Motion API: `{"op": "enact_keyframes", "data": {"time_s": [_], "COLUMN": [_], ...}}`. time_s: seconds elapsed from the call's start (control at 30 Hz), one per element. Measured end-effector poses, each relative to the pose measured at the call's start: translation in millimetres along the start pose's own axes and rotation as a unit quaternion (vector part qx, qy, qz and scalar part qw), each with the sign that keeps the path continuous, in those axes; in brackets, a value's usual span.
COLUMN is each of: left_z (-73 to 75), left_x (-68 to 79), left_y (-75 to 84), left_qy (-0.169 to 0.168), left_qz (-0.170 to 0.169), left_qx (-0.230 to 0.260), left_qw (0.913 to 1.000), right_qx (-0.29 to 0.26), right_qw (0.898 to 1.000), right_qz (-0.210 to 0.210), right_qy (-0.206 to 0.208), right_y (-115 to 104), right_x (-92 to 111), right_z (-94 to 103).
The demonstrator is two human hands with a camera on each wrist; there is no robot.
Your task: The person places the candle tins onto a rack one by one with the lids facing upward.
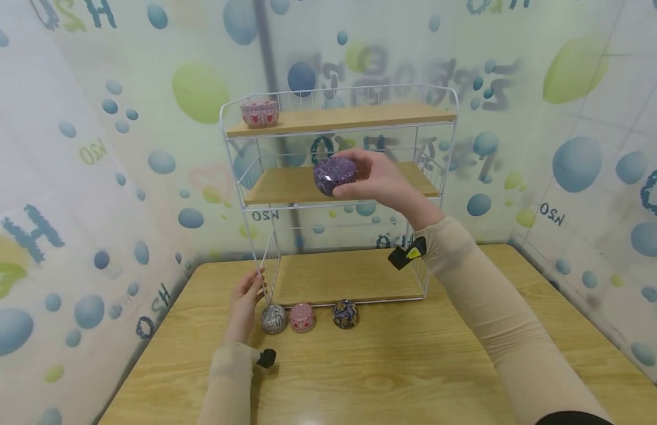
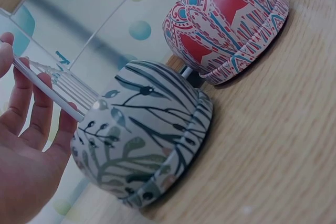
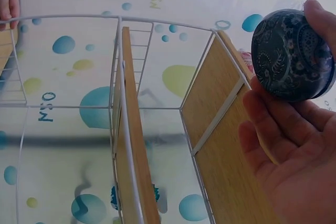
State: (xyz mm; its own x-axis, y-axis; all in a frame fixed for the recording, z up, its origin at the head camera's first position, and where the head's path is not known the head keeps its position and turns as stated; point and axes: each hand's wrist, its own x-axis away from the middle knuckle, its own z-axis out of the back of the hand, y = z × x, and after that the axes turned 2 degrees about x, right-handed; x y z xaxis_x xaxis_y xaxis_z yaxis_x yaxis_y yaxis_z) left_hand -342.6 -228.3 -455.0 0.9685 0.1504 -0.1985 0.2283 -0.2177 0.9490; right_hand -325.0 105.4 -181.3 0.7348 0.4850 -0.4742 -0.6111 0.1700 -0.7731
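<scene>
My right hand [image 1: 380, 180] holds a round purple patterned tin [image 1: 333, 174] in front of the middle shelf [image 1: 285, 184] of a white wire rack. In the right wrist view the tin [image 3: 289, 56] looks dark blue, with thumb and fingers around its sides. Low at the rack's left side, my left hand [image 1: 243, 304] grips the thin white upright post [image 2: 50, 92] between thumb and fingers. Close beside that hand, on the table, sits a grey-and-white leaf-patterned tin [image 2: 142, 129]. A pink-and-red tin [image 2: 226, 22] stands just right of it.
A dark blue floral tin [image 1: 346, 314] sits farther right along the rack's front edge. Another pink-and-red tin [image 1: 260, 113] is at the left end of the top shelf [image 1: 355, 116]. The bottom shelf [image 1: 344, 276] stands on the wooden table [image 1: 392, 366]. A patterned wall rises behind.
</scene>
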Motion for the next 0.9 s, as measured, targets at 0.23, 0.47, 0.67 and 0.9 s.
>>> {"op": "enact_keyframes", "data": {"time_s": [0.23,0.47,0.67,0.9], "left_z": [0.1,-2.3,-4.5,-0.6], "left_x": [-3.5,-1.3,4.6,-1.5], "left_y": [-3.3,0.0,9.2,0.3], "left_qy": [0.003,0.012,0.003,0.006], "left_qz": [-0.004,-0.006,0.003,0.002], "left_qx": [0.002,0.002,0.005,-0.007], "left_qw": [1.0,0.9999,1.0,1.0], "right_qx": [0.008,-0.002,-0.005,-0.004], "right_qw": [1.0,1.0,1.0,1.0], "right_qz": [0.012,0.025,0.027,0.021], "right_qy": [0.005,0.001,0.002,0.006], "right_y": [-12,-20,-24,-29], "right_x": [-9,-16,-21,-24], "right_z": [-2.1,-4.7,-6.5,-7.1]}}
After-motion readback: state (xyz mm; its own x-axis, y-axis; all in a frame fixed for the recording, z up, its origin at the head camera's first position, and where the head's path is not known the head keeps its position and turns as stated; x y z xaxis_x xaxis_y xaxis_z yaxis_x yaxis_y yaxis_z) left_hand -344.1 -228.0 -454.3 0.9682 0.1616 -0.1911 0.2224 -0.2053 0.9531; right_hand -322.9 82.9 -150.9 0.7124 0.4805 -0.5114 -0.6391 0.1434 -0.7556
